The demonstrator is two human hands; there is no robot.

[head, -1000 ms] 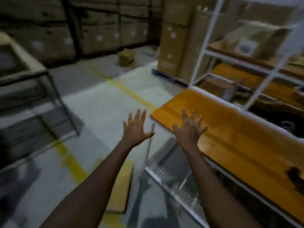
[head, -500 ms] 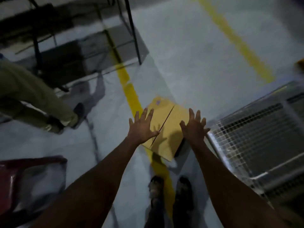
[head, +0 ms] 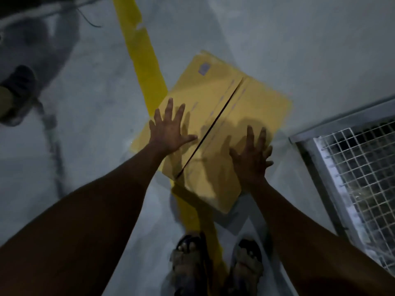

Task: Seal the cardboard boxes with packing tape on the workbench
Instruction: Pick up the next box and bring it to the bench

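Left hand (head: 168,131) and right hand (head: 251,159) splayed wide, empty, over the box (head: 213,92); contact unclear. Box lies on the floor (head: 299,39) across the yellow line (head: 139,50), seam looks untaped. Grip 2 opposite edges, lift level.

One flat cardboard box (head: 252,103) lies on the floor. Two hands show: one left hand (head: 168,131) and one right hand (head: 252,159). There are two sandalled feet (head: 188,261), one yellow floor line (head: 143,58), one wire-mesh panel (head: 359,167) and one dark shoe (head: 20,86).
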